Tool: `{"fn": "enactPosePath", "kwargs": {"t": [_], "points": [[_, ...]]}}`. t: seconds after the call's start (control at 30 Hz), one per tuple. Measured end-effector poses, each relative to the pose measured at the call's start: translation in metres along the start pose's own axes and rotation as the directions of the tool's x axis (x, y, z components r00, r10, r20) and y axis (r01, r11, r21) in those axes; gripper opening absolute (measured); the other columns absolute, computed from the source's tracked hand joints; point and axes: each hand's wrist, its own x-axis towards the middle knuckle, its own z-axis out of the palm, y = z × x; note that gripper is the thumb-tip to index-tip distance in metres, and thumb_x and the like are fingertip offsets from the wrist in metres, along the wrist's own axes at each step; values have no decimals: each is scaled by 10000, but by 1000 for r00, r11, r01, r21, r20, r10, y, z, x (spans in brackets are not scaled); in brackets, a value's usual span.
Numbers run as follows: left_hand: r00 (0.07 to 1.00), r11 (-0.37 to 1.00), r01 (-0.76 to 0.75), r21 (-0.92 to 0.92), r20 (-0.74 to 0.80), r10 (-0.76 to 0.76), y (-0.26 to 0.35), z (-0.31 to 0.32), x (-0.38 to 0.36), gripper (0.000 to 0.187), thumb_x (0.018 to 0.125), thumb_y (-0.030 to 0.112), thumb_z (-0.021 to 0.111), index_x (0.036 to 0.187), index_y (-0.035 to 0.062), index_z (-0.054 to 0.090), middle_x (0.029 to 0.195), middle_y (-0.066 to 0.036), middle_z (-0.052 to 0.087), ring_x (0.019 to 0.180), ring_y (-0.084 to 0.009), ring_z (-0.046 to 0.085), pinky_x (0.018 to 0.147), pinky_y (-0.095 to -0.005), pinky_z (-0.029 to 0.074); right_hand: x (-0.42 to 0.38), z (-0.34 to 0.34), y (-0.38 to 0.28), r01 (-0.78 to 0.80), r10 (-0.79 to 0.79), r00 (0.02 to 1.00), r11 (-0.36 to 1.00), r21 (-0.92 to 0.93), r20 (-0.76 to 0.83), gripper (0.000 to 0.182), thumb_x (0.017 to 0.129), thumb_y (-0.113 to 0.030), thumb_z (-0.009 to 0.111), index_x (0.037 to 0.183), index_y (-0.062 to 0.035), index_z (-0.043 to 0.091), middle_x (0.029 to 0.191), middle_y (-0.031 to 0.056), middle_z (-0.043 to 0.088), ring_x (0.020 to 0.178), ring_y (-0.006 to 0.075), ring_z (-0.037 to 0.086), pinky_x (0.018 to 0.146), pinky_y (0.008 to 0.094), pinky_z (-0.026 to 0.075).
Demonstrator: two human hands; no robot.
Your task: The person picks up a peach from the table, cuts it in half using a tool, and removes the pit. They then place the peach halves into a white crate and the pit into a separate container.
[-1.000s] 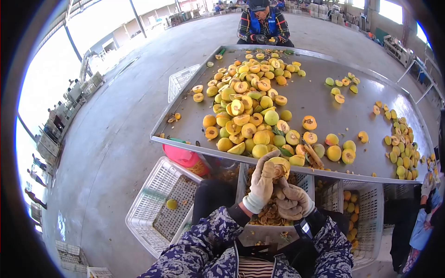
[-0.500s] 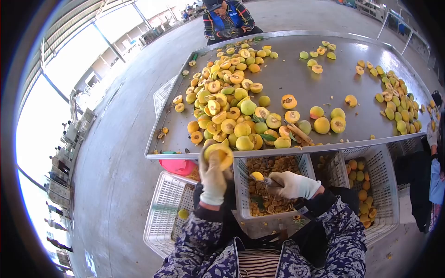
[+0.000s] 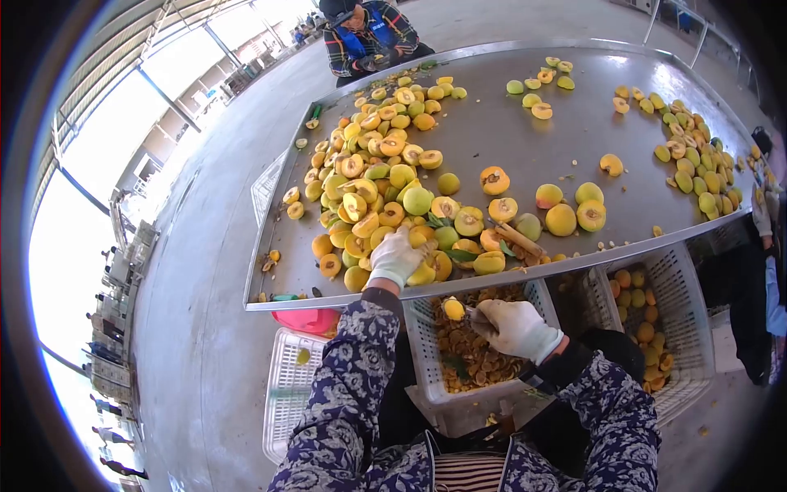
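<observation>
In its white glove, my left hand [image 3: 397, 258] reaches into the heap of halved yellow peaches [image 3: 352, 184] at the table's near edge. Its fingers are curled around a peach half, partly hidden among the fruit. Below the edge, my right hand [image 3: 512, 330], also gloved, grips a small metal tool [image 3: 470, 313]; most of it is hidden in the fist. A yellow piece of fruit [image 3: 453, 309] sits at the tool's tip. Under this hand stands a white crate [image 3: 420, 348] of brownish-yellow pits and scraps [image 3: 467, 353].
The metal table [image 3: 492, 135] has a raised rim. A second peach pile [image 3: 697, 164] lies at its right. Left below is a white basket [image 3: 279, 402] beside a pink container [image 3: 303, 320]; a crate of peaches [image 3: 643, 328] stands right. A co-worker [image 3: 369, 37] sits across.
My left hand has gone from above the left basket, where it held a yellow peach piece, up to the heap. My right hand stays low with the tool. The view has tilted slightly.
</observation>
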Motion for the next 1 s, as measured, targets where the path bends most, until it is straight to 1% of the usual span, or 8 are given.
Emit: {"fn": "enactPosePath", "kwargs": {"t": [0.17, 0.27, 0.4, 0.47, 0.67, 0.77, 0.83, 1.0], "points": [[972, 925, -166, -342, -218, 94, -17, 3, 5, 649, 786, 341, 745, 1274, -4, 490, 1212, -199, 566, 1126, -320, 559, 907, -397, 485, 1, 4, 6, -185, 183, 982, 981, 60, 35, 183, 866, -217, 592, 913, -46, 545, 820, 178, 657, 781, 376, 648, 675, 453, 518], [980, -52, -164, -985, -169, 107, 2, -8, -31, 578, 822, 157, 682, 1339, 34, 455, 1332, -152, 503, 1125, -285, 568, 907, -383, 517, 1, -16, 3, -9, 3, 995, 998, 58, 97, 182, 846, -195, 601, 936, -47, 548, 798, 190, 656, 783, 380, 649, 670, 458, 515], [956, -523, 155, -838, -7, 294, 3, 11, -35, 577, 828, 127, 643, 1361, 50, 434, 1345, -159, 488, 1104, -316, 577, 858, -401, 543, 10, -52, 0, -90, 137, 841, 989, -114, 523, 291, 892, -273, 589, 1042, -29, 539, 880, 194, 660, 802, 372, 657, 703, 427, 523], [879, -743, 428, -514, 45, 476, 13, 13, -33, 569, 841, 156, 624, 1364, 59, 424, 1321, -171, 493, 1082, -338, 583, 827, -402, 553, 16, -63, -4, -168, 41, 964, 859, 484, 263, 397, 949, -373, 552, 1094, -6, 510, 885, 172, 641, 744, 320, 662, 689, 393, 521], [908, -665, 417, -619, 248, 338, 28, 32, -32, 489, 1004, 373, 395, 1362, 39, 394, 1273, -188, 529, 1072, -303, 580, 859, -450, 518, 48, -44, -7, -304, 261, 942, 402, 864, 211, 504, 963, -500, 486, 1079, -9, 482, 783, 38, 558, 526, 72, 493, 491, 217, 431], [943, -527, 330, -784, 243, 228, 35, 33, -29, 484, 1029, 377, 322, 1365, 34, 387, 1273, -178, 532, 1098, -264, 570, 947, -392, 474, 65, -21, -1, -399, 327, 908, 484, 779, 262, 360, 985, -369, 513, 980, -10, 486, 704, 65, 546, 537, 172, 522, 489, 301, 425], [944, -521, 322, -791, 225, 242, 31, 35, -26, 490, 1032, 377, 307, 1367, 28, 383, 1277, -173, 530, 1102, -255, 569, 958, -385, 464, 67, -1, 5, -102, 208, 971, 814, 572, -122, 237, 977, -225, 528, 927, 0, 472, 679, 167, 545, 573, 345, 545, 512, 389, 424], [973, -384, 170, -908, 93, 211, 29, 38, -30, 489, 1037, 346, 277, 1367, -1, 375, 1276, -163, 535, 1103, -219, 560, 972, -344, 442, 72, -5, -9, -110, 225, 957, 867, 487, -185, 142, 950, -118, 533, 919, 2, 465, 714, 247, 543, 668, 458, 547, 541, 449, 423]]}}
